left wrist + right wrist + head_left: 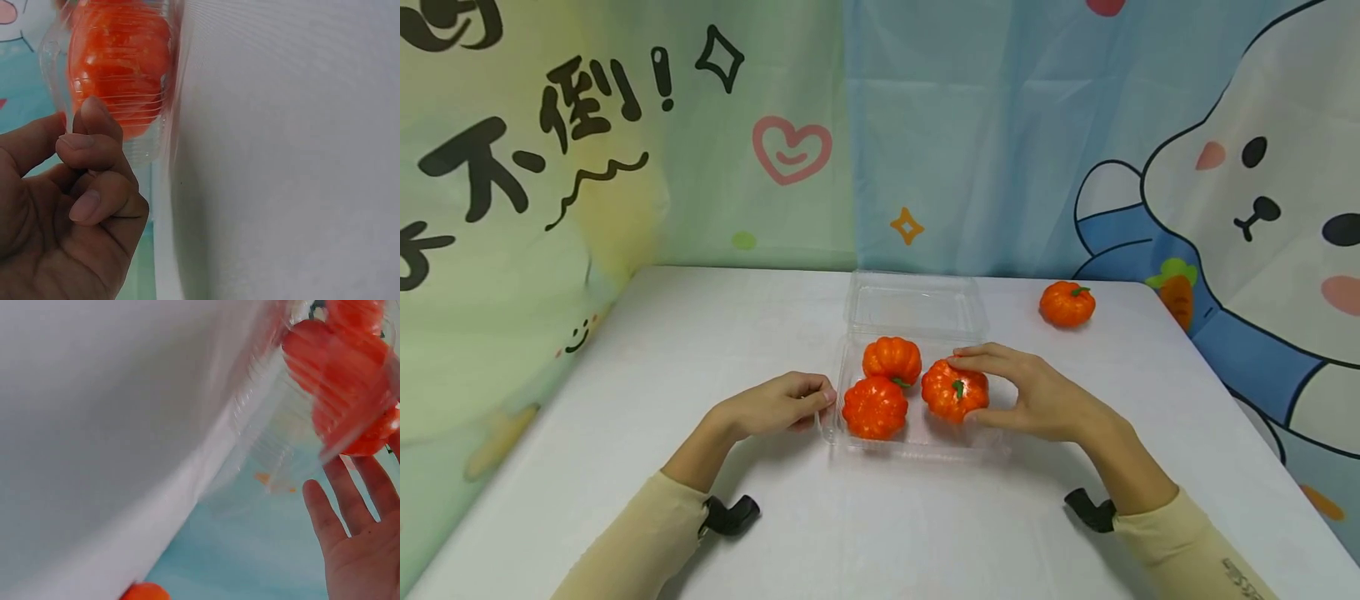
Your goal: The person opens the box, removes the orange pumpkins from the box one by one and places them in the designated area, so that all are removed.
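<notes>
A clear plastic clamshell box (925, 446) sits on the white table with its lid (917, 306) folded back. My left hand (786, 404) pinches the box's left rim between thumb and fingers, as the left wrist view also shows. Inside, on the left side, are two small orange pumpkins, one toward the back (891, 358) and one in front (875, 408). Over the right half of the box, my right hand (1033, 392) holds a third pumpkin (951, 392), green stem facing up, with fingers at its far side and thumb at its near side.
Another orange pumpkin (1066, 304) stands on the white table (1150, 358) at the back right, beyond the right hand. A printed curtain (970, 150) hangs behind the table's back edge.
</notes>
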`<state>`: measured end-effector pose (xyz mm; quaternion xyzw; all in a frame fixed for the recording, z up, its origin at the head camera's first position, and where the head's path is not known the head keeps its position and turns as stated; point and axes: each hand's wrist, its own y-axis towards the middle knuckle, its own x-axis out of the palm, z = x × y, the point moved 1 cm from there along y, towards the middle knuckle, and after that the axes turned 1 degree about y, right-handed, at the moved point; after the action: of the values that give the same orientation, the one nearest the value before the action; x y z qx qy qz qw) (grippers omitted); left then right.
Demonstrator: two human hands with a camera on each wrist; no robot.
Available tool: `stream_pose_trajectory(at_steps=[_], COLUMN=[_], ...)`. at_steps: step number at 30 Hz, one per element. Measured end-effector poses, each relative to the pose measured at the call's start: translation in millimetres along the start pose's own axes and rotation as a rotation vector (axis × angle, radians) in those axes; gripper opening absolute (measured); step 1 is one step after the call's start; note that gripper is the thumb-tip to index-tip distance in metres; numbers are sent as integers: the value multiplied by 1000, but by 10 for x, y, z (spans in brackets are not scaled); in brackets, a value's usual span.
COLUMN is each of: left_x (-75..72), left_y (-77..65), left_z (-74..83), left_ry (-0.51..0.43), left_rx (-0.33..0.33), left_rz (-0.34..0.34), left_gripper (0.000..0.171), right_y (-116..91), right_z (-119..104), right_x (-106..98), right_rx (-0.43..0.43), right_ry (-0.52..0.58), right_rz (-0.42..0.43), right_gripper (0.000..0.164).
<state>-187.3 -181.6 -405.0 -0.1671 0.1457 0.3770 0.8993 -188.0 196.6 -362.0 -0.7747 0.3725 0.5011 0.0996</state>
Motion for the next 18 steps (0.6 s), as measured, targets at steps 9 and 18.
stream_pose_trajectory(at_steps=[9,18], left_x=[-3,-23], left_y=[15,8], left_z=[-9,-5], left_ry=[-3,-15], left_rx=[-7,-9], left_rz=[-8,-12], left_gripper=[29,28], right_y=[34,90], right_z=[91,183], right_x=[-213,-315], right_rx=[-17,5], right_ry=[-57,-91], right_rz=[141,166], right_gripper=[67,67])
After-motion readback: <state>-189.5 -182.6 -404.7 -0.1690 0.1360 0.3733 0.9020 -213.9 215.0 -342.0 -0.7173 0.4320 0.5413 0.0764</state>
